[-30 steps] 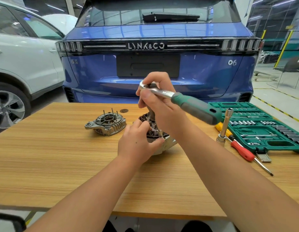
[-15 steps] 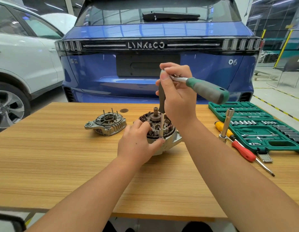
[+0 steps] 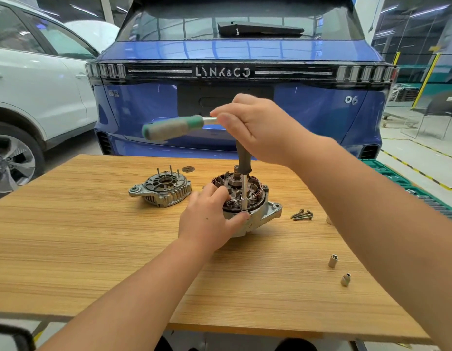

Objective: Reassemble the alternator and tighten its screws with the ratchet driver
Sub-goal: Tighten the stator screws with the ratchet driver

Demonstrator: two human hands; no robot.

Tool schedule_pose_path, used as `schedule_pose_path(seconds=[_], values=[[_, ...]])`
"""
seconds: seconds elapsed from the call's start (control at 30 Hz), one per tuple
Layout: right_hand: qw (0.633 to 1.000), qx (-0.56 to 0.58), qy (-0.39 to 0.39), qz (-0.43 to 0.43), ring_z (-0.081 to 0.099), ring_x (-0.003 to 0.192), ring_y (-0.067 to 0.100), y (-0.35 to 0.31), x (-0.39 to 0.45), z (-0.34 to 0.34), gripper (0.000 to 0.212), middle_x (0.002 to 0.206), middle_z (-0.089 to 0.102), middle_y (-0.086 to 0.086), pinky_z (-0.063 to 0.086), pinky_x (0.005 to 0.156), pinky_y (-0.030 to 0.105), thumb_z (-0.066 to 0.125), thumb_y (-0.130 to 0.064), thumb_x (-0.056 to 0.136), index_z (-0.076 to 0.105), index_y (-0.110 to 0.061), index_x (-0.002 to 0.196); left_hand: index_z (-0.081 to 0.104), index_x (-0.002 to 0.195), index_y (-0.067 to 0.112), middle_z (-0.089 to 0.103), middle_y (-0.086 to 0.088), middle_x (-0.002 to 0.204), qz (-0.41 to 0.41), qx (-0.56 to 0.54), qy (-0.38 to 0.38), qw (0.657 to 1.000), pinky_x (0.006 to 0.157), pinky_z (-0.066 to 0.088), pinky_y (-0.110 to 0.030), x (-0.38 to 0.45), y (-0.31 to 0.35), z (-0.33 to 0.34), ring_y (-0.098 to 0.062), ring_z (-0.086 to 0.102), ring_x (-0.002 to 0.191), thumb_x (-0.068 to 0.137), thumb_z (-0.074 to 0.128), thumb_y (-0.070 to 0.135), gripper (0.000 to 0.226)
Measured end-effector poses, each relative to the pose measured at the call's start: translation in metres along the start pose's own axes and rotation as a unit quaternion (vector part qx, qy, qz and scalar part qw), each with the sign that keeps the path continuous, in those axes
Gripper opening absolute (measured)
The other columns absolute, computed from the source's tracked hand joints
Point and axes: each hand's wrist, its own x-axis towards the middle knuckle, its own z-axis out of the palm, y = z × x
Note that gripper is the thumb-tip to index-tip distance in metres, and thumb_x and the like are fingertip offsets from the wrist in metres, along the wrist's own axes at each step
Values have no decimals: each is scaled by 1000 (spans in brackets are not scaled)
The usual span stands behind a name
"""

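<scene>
The open alternator body (image 3: 261, 215), copper windings showing, stands on the wooden table (image 3: 93, 249). My left hand (image 3: 207, 220) grips its near left side. My right hand (image 3: 260, 127) holds the head of the ratchet driver (image 3: 173, 127) above it; the green handle points left and is blurred. The driver's extension and socket (image 3: 244, 198) run straight down onto the alternator's front rim. The removed rear cover (image 3: 161, 188) with studs lies to the left.
Several loose screws (image 3: 302, 215) lie right of the alternator. Two small sockets (image 3: 333, 260) (image 3: 345, 279) stand near the right front. A washer (image 3: 188, 169) lies behind the cover. A green socket tray (image 3: 407, 183) sits at the right edge. A blue car (image 3: 232, 72) is parked beyond the table.
The ratchet handle has swung from pointing right to pointing left, and the socket has come down onto the alternator rim. My left hand stays on the body. The view shifted, showing screws and sockets.
</scene>
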Motion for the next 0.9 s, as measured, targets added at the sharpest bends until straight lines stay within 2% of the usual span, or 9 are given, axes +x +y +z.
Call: schedule_pose_path(seconds=[0.1, 0.13, 0.2, 0.3, 0.47, 0.63, 0.73, 0.83, 0.9], values=[[994, -97, -31, 50, 43, 63, 22, -3, 13, -6, 46, 63, 50, 5, 36, 62, 38, 37, -33, 109, 52, -18, 68, 54, 103, 31, 38, 15, 97, -1, 0, -9, 1000, 66, 36, -30, 1, -1, -1, -15, 39, 95, 81, 61, 72, 47], [989, -101, -39, 97, 42, 57, 22, -3, 18, -8, 49, 61, 53, 9, 35, 56, 36, 39, -35, 107, 44, -17, 62, 55, 104, 32, 39, 15, 98, -2, -2, -16, 1000, 66, 36, -30, 3, -1, -1, -14, 39, 96, 81, 61, 72, 47], [975, -10, -37, 218, 51, 48, 18, -2, 24, -14, 44, 63, 68, 10, 38, 47, 26, 45, -33, 103, 51, -14, 64, 55, 102, 34, 39, 16, 97, -4, -9, -29, 1000, 66, 34, -30, 5, -1, -4, -13, 38, 96, 80, 63, 73, 46], [881, 292, -36, 372, 70, 55, 17, 2, 25, -18, 21, 59, 68, 1, 56, 53, 26, 53, -22, 99, 65, -6, 94, 47, 94, 39, 40, 17, 95, -7, -20, -41, 999, 67, 34, -31, 8, 1, -7, -14, 39, 96, 79, 65, 72, 41], [725, 540, 30, 426, 50, 49, 12, 8, 16, -2, 18, 56, 50, -6, 52, 80, 40, 52, -24, 99, 62, -11, 103, 41, 91, 38, 41, 14, 99, -11, -6, -26, 1000, 65, 37, -31, 4, 6, -5, -17, 39, 97, 78, 64, 69, 41], [628, 668, 76, 392, 49, 54, 10, 9, 4, 1, 5, 67, 50, -7, 43, 79, 37, 53, -21, 97, 53, -17, 94, 40, 88, 37, 40, 14, 100, -9, -5, -22, 1000, 64, 38, -31, 5, 4, -4, -14, 35, 100, 76, 63, 71, 42], [620, 702, 121, 328, 54, 64, 11, 5, -7, 14, 20, 65, 52, -6, 45, 84, 39, 57, -19, 99, 48, -19, 82, 42, 86, 36, 41, 14, 103, -3, 7, -23, 1000, 67, 41, -33, 7, 6, -5, -16, 35, 105, 73, 60, 75, 45], [624, 731, 189, 202, 67, 79, 19, 3, -19, 33, 21, 89, 65, 1, 52, 82, 41, 58, -17, 101, 44, -20, 85, 52, 88, 29, 47, 8, 118, 43, 56, 21, 997, 81, 46, -42, 7, 9, -5, -22, 33, 121, 70, 50, 77, 51], [637, 732, 202, 137, 69, 79, 26, 4, -22, 41, 15, 107, 68, 8, 55, 77, 43, 56, -21, 101, 48, -21, 88, 58, 93, 25, 46, 1, 138, 93, 59, 36, 993, 99, 39, -55, 12, 8, -9, -23, 27, 135, 69, 53, 73, 54]])
